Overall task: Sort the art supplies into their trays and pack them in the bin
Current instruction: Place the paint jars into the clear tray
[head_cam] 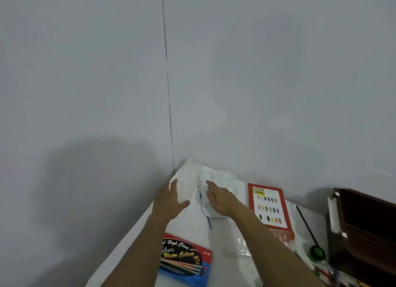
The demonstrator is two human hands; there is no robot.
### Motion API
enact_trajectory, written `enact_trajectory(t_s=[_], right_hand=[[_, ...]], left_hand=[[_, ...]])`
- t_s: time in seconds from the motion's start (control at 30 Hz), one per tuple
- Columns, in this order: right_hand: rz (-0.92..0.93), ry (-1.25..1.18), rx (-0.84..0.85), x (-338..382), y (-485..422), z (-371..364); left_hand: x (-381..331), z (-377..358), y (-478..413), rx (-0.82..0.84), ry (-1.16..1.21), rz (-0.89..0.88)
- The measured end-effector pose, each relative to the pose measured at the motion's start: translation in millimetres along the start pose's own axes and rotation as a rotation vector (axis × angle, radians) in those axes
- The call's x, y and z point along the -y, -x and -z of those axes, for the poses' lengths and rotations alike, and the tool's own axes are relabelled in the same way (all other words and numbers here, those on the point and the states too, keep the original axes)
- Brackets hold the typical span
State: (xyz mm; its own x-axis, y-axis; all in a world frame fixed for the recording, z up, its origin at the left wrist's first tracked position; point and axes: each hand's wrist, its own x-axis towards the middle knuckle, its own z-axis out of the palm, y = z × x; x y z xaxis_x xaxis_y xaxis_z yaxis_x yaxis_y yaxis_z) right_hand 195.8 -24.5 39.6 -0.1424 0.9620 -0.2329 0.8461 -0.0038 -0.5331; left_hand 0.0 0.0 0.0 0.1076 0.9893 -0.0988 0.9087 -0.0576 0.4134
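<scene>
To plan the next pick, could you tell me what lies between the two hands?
In the head view, a thin blue paintbrush lies between the left hand and right hand, by the white palette.

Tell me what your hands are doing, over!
Left hand open, holding nothing. Right hand open on white palette. Blue brush lies between them.

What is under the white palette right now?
A blue paintbrush passes under the left edge of the white palette; both ends show, the middle is covered. The right hand lies on top, and the palette hides anything else beneath.
</scene>
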Motion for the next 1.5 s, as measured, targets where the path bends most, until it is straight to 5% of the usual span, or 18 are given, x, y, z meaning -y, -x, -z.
enact_trajectory(t_s=[0.23,0.63,0.87,1.1,1.5], right_hand=[[-0.019,-0.07,0.034,4.8,-18.9,-18.2],[-0.035,-0.32,-0.037,21.0,-25.2,1.0],[0.008,-0.56,-0.261,27.1,-12.2,44.5],[-0.054,-1.047,-0.557,13.3,20.2,116.9],[-0.15,-1.225,-0.846,-100.5,168.2,202.3]], left_hand=[[8.3,-22.1,-3.4,-0.047,0.135,0.047],[-8.8,-30.2,26.7,-0.356,0.492,0.027],[-26.8,-19.0,41.6,-0.331,0.527,-0.149],[-79.3,-2.3,52.4,-0.331,0.46,-0.35],[-213.8,12.7,75.0,-0.297,0.501,-0.714]])
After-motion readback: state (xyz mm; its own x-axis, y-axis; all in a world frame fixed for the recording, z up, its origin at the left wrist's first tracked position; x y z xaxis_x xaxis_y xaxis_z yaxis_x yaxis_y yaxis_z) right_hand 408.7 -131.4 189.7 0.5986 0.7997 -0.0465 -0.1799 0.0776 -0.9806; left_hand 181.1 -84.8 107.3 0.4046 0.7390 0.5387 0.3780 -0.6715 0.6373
